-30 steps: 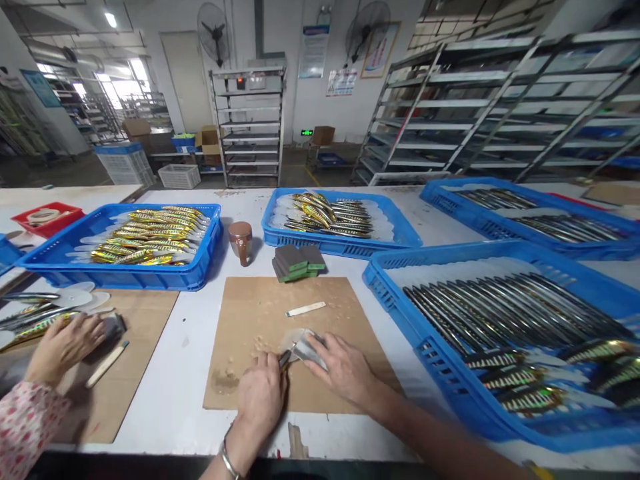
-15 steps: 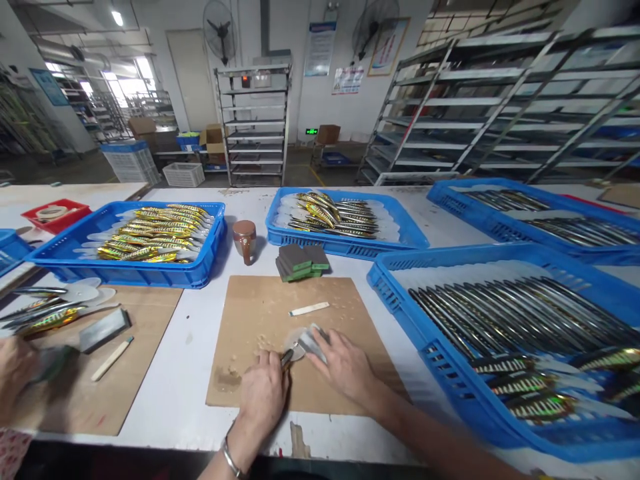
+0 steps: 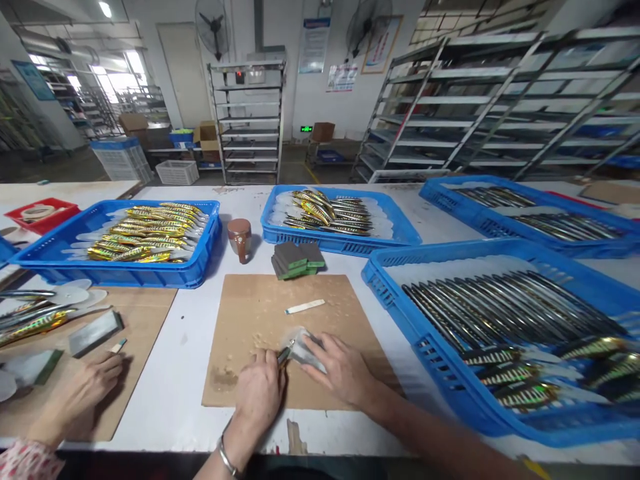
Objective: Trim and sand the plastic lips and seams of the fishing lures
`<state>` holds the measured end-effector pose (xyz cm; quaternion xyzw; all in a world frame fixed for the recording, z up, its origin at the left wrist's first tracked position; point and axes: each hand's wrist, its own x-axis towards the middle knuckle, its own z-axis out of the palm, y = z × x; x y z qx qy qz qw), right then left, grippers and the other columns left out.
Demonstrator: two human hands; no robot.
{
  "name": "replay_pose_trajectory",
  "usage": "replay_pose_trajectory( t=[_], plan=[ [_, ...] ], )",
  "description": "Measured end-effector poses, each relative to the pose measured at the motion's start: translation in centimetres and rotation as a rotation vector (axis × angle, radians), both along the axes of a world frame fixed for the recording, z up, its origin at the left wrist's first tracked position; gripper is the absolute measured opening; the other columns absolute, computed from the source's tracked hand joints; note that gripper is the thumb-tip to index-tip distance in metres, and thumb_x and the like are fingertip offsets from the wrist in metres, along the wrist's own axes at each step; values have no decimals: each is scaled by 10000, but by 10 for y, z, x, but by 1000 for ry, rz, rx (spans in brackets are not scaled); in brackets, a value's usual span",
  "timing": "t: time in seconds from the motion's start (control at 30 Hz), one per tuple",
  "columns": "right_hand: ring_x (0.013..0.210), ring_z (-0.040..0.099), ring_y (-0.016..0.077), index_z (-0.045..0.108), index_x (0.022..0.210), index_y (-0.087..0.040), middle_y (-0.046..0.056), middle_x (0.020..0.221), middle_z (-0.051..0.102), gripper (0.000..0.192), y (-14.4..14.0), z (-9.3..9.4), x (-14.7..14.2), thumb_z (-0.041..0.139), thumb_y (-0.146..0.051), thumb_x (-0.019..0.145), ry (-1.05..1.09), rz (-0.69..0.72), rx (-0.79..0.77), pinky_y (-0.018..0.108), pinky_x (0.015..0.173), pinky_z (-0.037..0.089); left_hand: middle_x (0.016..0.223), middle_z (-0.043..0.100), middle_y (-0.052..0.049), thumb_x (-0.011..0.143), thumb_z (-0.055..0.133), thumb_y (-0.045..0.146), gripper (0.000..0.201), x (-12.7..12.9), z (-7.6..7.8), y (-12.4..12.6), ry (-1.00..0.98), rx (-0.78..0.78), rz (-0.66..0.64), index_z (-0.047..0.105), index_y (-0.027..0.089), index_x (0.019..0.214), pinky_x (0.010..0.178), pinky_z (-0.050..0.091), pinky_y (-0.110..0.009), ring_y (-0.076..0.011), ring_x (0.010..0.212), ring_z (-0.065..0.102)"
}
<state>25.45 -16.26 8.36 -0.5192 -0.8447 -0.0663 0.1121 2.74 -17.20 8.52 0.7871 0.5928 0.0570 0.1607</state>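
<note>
My left hand is closed round a fishing lure, most of whose body is hidden under the fingers. The lure's clear lip points right, partly covered by a grey sanding block. My right hand grips that block and presses it against the lip end. Both hands rest low over a sheet of brown cardboard. Just beyond them on the cardboard lies a pale flat stick with a dark tip.
Green-edged sanding blocks are piled behind the cardboard, near a brown mug. Blue trays of lures stand left, behind and right. A co-worker's hand is at the left cardboard.
The sanding block in my right hand has shifted slightly over the lure's lip; my left hand keeps its hold. The co-worker's hand has moved right to a stick, leaving a sanding block behind.
</note>
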Motion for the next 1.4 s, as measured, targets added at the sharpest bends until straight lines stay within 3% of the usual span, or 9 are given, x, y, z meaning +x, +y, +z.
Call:
replay_pose_trajectory(
  t=[0.13,0.3,0.47,0.63,0.83,1.0,1.17,1.33,1.4],
  plan=[
    [999,697,294,646,1400,-194,162,1151,721,451,6,-4,6,639,-404,1001,-37,-116,11,407,852,591,1131,696,-123,1029,498,225,191,1,4,-1,1,-14,-5,638,158,1141,852,567,-352,-270,1060,690],
    [992,685,296,653,1394,-193,156,1126,719,460,-4,-3,7,654,-391,979,19,8,8,410,852,589,1121,696,-116,1043,454,208,219,2,6,-2,35,-12,-29,641,163,1148,841,579,-372,-277,1038,694],
    [999,693,311,652,1394,-179,170,1155,718,445,-3,-2,6,638,-365,990,5,-63,11,437,848,595,1114,697,-109,1039,471,206,197,2,4,-2,42,2,-15,640,164,1131,826,575,-359,-274,1028,698],
    [1018,682,290,651,1394,-221,143,1162,713,467,-5,-1,3,684,-379,956,42,42,-24,417,876,583,1085,699,-102,1050,451,213,198,0,3,-2,18,3,-11,634,169,1113,796,551,-331,-253,988,703],
    [993,694,296,664,1386,-198,155,1143,724,446,1,3,1,650,-392,985,25,-62,21,418,844,591,1081,702,-96,1023,508,202,152,-1,2,-1,0,28,-8,625,166,1114,826,537,-324,-249,1022,698],
    [1018,684,284,660,1383,-211,147,1155,719,445,-1,5,4,665,-395,978,30,32,-18,408,882,586,1072,699,-91,1029,501,216,148,-3,2,-1,-6,17,-30,621,176,1106,804,545,-339,-254,991,707],
    [979,705,295,664,1372,-201,152,1135,725,429,3,4,6,652,-381,983,-10,-74,2,411,837,593,1072,700,-97,1033,515,231,138,-2,5,0,-1,24,-27,622,172,1096,818,541,-324,-250,1021,702],
    [993,691,289,655,1380,-214,139,1126,719,458,-4,4,-5,685,-386,956,31,15,-17,415,855,588,1075,698,-95,1040,490,225,156,-2,2,0,-10,21,-12,623,173,1102,803,540,-330,-252,1005,702],
    [993,695,289,658,1377,-205,146,1139,721,441,-3,3,-4,671,-376,971,10,-27,-6,409,847,589,1076,699,-91,1037,495,226,153,-2,1,0,-9,25,-17,623,174,1104,806,541,-337,-257,1004,702]
  ],
)
